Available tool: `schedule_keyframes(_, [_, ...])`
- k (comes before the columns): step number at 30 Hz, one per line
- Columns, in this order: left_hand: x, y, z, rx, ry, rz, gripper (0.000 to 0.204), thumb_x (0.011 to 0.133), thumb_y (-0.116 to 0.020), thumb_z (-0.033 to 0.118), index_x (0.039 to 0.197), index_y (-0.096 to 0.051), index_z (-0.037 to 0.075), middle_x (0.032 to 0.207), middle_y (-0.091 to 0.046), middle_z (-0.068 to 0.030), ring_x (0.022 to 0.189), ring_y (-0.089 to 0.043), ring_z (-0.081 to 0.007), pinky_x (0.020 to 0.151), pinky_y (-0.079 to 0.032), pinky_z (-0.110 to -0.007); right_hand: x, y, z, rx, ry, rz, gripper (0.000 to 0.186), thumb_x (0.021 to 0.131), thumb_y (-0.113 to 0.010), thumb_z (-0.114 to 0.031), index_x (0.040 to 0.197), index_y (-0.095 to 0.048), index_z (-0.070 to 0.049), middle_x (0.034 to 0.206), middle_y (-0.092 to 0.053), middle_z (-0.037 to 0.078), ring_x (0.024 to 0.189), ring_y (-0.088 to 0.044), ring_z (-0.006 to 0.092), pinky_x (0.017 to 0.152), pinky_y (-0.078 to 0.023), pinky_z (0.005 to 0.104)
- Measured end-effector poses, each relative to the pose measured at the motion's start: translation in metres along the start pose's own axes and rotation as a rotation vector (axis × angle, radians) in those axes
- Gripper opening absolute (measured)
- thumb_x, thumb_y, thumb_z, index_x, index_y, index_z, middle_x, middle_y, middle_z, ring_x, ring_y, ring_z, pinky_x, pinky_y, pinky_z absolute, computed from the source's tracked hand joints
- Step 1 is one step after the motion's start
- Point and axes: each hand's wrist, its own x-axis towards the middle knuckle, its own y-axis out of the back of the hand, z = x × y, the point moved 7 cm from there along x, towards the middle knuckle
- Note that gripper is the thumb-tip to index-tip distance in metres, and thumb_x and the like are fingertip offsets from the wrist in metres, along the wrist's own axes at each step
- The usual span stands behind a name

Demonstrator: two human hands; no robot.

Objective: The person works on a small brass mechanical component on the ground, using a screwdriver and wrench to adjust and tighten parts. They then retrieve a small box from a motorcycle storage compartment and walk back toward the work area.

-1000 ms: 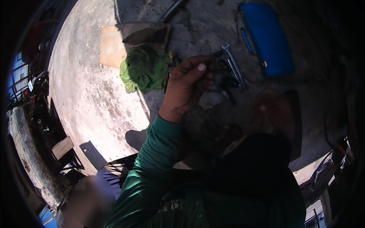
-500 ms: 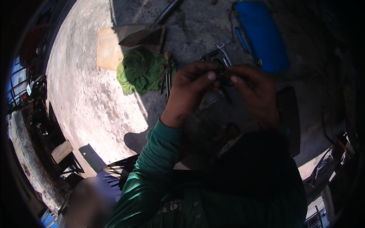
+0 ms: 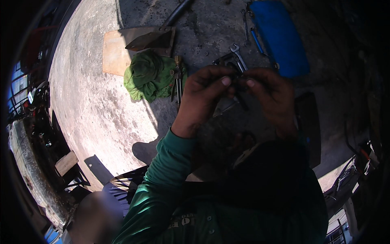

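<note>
My left hand [image 3: 205, 90] and my right hand [image 3: 271, 91] are held close together over the concrete floor, fingertips almost meeting. Thumbs and fingers of both pinch a small dark part [image 3: 238, 78] between them. Shadow hides its shape, so its kind cannot be made out. Just beyond the fingertips lies a steel wrench [image 3: 235, 49], with other dark tools around it partly covered by my hands. To the left of my left hand, a green cloth [image 3: 146, 77] lies crumpled, and a metal tool with a brass end [image 3: 178, 73] rests against its right side.
A flat tan board [image 3: 113, 51] lies behind the cloth. At the far right is a blue case [image 3: 282, 40], with a second wrench [image 3: 245, 26] and a blue-handled tool [image 3: 258, 42] along its left. A blurred person [image 3: 97, 217] is at the lower left, near a long metal piece [image 3: 32, 166].
Both hands stay almost in place, still pinching the small dark part. The fingers of my right hand have shifted slightly against it.
</note>
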Motion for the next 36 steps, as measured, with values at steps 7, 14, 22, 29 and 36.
schedule_keyframes(7, [-0.001, -0.001, 0.002, 0.062, 0.004, 0.026, 0.022, 0.095, -0.065, 0.005, 0.116, -0.064, -0.003, 0.100, -0.070, -0.0108, 0.083, -0.068, -0.0168, 0.077, -0.057, -0.031, -0.001, 0.000, 0.004, -0.029, 0.015, 0.004, 0.021, 0.099, -0.063, -0.010, 0.116, -0.069, 0.001, 0.089, -0.075, 0.009, 0.078, -0.070, 0.0114, 0.068, -0.054, 0.0252])
schedule_keyframes(14, [-0.002, -0.003, 0.007, 0.147, -0.026, 0.037, 0.022, 0.094, -0.066, 0.004, 0.116, -0.064, -0.003, 0.101, -0.070, -0.0111, 0.084, -0.069, -0.0174, 0.077, -0.058, -0.031, -0.001, -0.001, 0.006, 0.003, -0.014, -0.004, 0.023, 0.101, -0.060, -0.013, 0.117, -0.069, 0.001, 0.087, -0.075, 0.008, 0.074, -0.069, 0.0110, 0.065, -0.053, 0.0249])
schedule_keyframes(22, [-0.002, -0.004, 0.008, 0.174, -0.036, 0.043, 0.022, 0.093, -0.065, 0.002, 0.115, -0.063, -0.004, 0.100, -0.069, -0.0117, 0.084, -0.068, -0.0176, 0.078, -0.057, -0.031, -0.001, 0.001, 0.011, 0.029, -0.026, 0.011, 0.020, 0.101, -0.060, -0.014, 0.113, -0.069, 0.000, 0.081, -0.073, 0.006, 0.069, -0.065, 0.0089, 0.061, -0.050, 0.0244])
schedule_keyframes(29, [-0.003, -0.008, 0.007, 0.090, -0.067, -0.098, 0.015, 0.092, -0.066, -0.002, 0.107, -0.064, -0.002, 0.100, -0.069, -0.0103, 0.084, -0.069, -0.0163, 0.073, -0.057, -0.029, -0.002, 0.002, 0.007, 0.033, 0.009, 0.008, 0.019, 0.100, -0.062, -0.014, 0.112, -0.069, 0.000, 0.080, -0.072, 0.005, 0.069, -0.064, 0.0075, 0.062, -0.048, 0.0238])
schedule_keyframes(36, [-0.012, -0.013, -0.001, 0.048, 0.055, -0.033, 0.015, 0.092, -0.067, 0.000, 0.106, -0.065, -0.004, 0.098, -0.070, -0.0109, 0.076, -0.069, -0.0153, 0.066, -0.056, -0.028, 0.000, 0.002, 0.002, -0.016, 0.002, -0.082, 0.016, 0.099, -0.063, -0.012, 0.106, -0.069, 0.001, 0.083, -0.069, 0.005, 0.077, -0.062, 0.0084, 0.068, -0.048, 0.0243])
